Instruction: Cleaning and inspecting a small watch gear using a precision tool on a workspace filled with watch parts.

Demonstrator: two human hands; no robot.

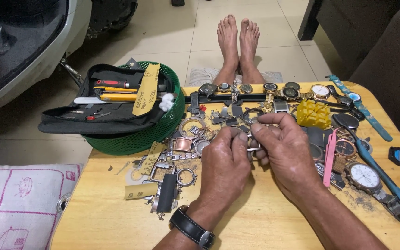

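Head view, centre of frame: left hand (225,159) and right hand (285,153) meet above a wooden table (265,222), fingertips drawn together and both pinching a small metal watch part (253,146), mostly hidden between the fingers; its exact form cannot be told. Judged light, rigid, smooth and easily dropped; best taken at its edges between thumb and forefinger tips. The left wrist bears a black-strapped wristwatch (191,227). Just left of the hands: loose watch cases and bezels (191,128), a black strap (166,193), a strip of sandpaper (140,190). Just right: a yellow block holder (313,114), a pink strap (330,157), a white-dialled watch (364,176), a blue-handled tool (380,173). Upper centre, along the table's far edge: a row of watches (274,89). Upper left: a green plastic basket (130,136) holding an open black tool pouch (103,109). Top centre: the person's bare feet (238,44) on a tiled floor. Lower left corner: a white cushion with a pink grid (17,206).
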